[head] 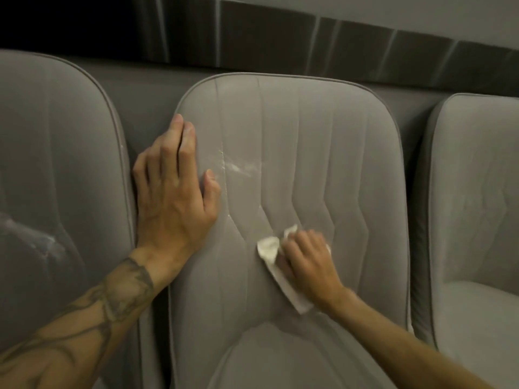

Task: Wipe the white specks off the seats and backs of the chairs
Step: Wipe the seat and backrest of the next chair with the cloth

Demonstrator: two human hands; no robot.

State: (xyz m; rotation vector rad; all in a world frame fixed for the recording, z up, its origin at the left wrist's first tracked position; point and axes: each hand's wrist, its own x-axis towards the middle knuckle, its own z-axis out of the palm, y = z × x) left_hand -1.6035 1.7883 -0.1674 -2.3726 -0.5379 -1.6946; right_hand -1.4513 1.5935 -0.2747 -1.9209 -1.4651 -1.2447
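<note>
Flat-palmed, left hand [174,192] braces middle chair back [323,150]; right hand [306,259] clutches crumpled wipe [268,248], probably paper, and should stroke firmly up toward white smear [238,167].

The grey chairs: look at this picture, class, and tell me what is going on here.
A person is wiping the back of the middle chair. The left hand lies flat on its left edge. The right hand grips a crumpled white tissue and presses it low on the back. A white smear higher up, beside the left hand, is not yet wiped. The left chair also carries white marks.
</note>
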